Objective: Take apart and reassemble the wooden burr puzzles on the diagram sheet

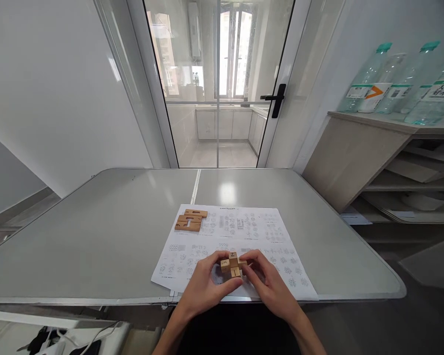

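Observation:
Between my two hands is a small light-wood block puzzle (234,264) made of joined cube shapes, with dark marks like letters or digits on its faces. My left hand (210,284) grips it from the left, index finger behind and thumb across the near side. From the right, my right hand (265,280) pinches it with thumb and index finger. The puzzle is held over a printed sheet (244,232) covered in small diagrams. Several flat brown wooden pieces (189,221) with cut-outs lie at the sheet's far left corner, apart from my hands.
The grey table (96,231) has a metal-trimmed edge and a white seam. Beyond it stands a glass door (218,88) with a black handle (278,100). Plastic bottles (395,81) top a wooden shelf (370,153) on the right. Cables (92,340) lie below left.

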### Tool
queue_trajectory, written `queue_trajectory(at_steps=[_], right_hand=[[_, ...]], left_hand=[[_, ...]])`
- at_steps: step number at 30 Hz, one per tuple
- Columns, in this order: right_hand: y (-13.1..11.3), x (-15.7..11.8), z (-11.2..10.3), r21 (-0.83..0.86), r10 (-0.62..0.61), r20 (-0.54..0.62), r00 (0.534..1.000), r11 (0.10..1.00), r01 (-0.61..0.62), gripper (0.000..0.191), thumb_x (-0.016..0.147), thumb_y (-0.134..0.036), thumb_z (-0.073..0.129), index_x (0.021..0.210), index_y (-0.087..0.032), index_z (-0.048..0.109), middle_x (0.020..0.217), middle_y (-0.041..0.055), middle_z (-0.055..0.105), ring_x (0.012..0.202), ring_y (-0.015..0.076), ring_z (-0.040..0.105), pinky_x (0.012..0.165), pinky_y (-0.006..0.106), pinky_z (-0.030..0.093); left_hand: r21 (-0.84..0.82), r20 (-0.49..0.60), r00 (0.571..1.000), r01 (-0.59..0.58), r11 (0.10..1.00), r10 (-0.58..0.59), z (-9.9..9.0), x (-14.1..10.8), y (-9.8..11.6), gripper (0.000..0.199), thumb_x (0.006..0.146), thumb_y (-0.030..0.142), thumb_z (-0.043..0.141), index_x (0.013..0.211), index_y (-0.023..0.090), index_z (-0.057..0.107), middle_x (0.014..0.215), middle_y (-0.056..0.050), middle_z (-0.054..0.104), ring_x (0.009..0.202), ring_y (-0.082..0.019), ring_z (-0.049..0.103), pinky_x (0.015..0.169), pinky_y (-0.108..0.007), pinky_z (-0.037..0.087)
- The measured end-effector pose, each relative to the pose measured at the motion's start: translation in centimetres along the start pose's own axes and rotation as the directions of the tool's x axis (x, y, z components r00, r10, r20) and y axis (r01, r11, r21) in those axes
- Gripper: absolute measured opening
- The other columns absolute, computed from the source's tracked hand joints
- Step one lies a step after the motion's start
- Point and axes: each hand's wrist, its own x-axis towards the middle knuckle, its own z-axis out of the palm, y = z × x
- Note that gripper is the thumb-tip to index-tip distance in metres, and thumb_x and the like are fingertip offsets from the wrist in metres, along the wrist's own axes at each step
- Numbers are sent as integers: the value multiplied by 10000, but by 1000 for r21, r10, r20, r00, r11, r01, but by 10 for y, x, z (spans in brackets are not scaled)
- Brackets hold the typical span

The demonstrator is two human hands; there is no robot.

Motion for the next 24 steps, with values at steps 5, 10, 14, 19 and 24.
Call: queue_trajectory(at_steps=[5,10,14,19,24], right_hand=[[-1,1,1,-6,-20,-9,1000,1000,20,244,1067,-469,522,1172,-284,640,1124,45,689,986,230,656,911,372,524],[2,0,0,12,7,-20,1000,1000,-7,283,1051,-480,545,1225,-277,639,1128,54,697,981,234,665,899,378,538],[4,1,0,9,-4,-35,999,1000,5,294,1045,-468,557,1262,-286,639,1162,59,696,1034,242,657,911,386,548],[5,0,1,-2,-33,-66,997,999,33,448,982,-384,667,1413,-339,551,1260,55,650,1006,222,651,922,389,565],[1,-2,1,-55,-76,-7,997,996,76,744,850,-227,792,1490,-427,471,1471,30,495,1183,231,602,1012,388,545]], left_hand=[[-19,12,1000,3,1000,-3,-1,1,-2,344,880,373,760,1179,221,686,1101,-40,759,1019,-252,689,919,-348,516],[-60,42,999,-6,998,8,-3,2,-5,361,912,410,735,1216,223,680,1136,-45,762,1059,-263,688,955,-362,510],[-96,16,1000,9,995,-8,-2,1,-10,444,963,444,676,1354,242,620,1355,-65,698,1254,-287,622,1092,-390,454],[-93,29,1000,7,996,-5,-2,2,-14,457,1041,492,548,1424,244,577,1411,-67,665,1308,-282,587,1125,-387,425],[-99,74,996,-34,995,41,0,4,-10,432,1090,486,434,1395,236,609,1332,-57,705,1146,-248,656,1016,-347,475]])
